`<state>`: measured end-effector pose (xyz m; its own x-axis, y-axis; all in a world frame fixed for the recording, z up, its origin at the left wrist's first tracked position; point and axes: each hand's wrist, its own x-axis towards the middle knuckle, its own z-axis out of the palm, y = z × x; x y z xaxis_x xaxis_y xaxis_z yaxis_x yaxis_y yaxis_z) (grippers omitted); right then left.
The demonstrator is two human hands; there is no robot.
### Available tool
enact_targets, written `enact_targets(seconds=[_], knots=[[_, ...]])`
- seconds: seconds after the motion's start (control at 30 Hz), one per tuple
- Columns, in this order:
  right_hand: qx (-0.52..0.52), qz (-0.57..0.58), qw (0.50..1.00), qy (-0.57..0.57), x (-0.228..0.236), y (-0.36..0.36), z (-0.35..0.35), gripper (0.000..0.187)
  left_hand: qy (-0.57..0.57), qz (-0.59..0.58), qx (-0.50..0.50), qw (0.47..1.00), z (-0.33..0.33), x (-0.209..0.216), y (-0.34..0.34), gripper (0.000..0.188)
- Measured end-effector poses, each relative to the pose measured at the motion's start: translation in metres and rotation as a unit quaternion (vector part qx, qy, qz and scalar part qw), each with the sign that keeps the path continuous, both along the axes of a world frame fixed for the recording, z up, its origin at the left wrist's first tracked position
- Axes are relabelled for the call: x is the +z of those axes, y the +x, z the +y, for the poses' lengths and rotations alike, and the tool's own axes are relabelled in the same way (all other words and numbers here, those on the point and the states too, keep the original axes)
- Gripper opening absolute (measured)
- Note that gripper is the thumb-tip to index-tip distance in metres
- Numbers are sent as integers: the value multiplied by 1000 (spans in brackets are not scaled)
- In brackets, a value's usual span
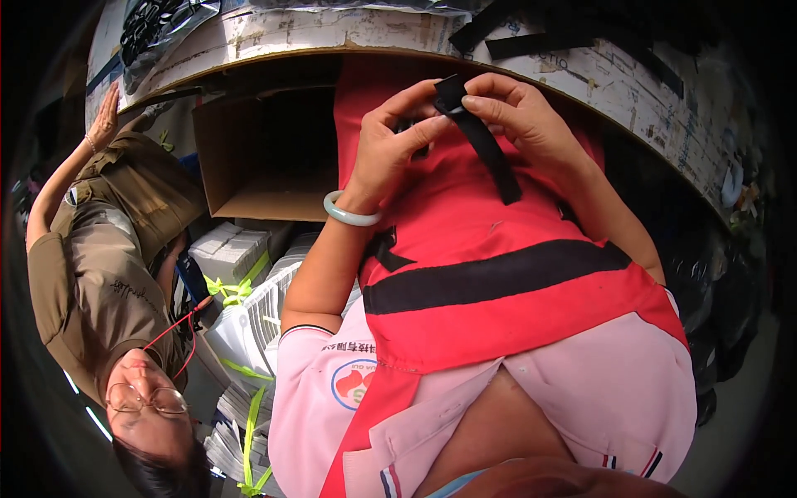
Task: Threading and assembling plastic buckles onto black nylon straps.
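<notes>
Pinching a black strap (486, 148) before the red apron (440, 220), the left fingers (427, 134) and right fingers (491, 109), nearly closed on its upper end, seemingly adjust a fold, next requiring steady alignment.

A head-worn fisheye camera looks down from close by on both hands (531, 124), the table (286, 33) beyond.

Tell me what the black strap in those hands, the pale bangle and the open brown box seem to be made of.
Black strap: probably fabric webbing, matte, curving softly. Pale bangle: perhaps jade, glass or plastic, with a smooth sheen. Brown box: likely cardboard, matte, with flat, stiff-looking panels.
</notes>
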<state>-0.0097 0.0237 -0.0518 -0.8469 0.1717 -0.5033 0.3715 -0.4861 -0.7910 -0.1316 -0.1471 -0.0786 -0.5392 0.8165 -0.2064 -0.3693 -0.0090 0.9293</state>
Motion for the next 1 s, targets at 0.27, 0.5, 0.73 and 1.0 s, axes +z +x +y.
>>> enact_targets(seconds=[0.27,0.5,0.73,1.0], knots=[[-127,204,942,235,4,-3,-17,8,-95,-96,58,989,15,7,5,20],[-21,37,986,163,16,4,-3,12,-89,23,113,989,15,12,11,19],[-56,1,995,78,7,4,-16,16,18,258,96,961,13,-2,15,17],[53,-29,998,-13,6,7,6,24,67,268,27,961,1,8,10,25]])
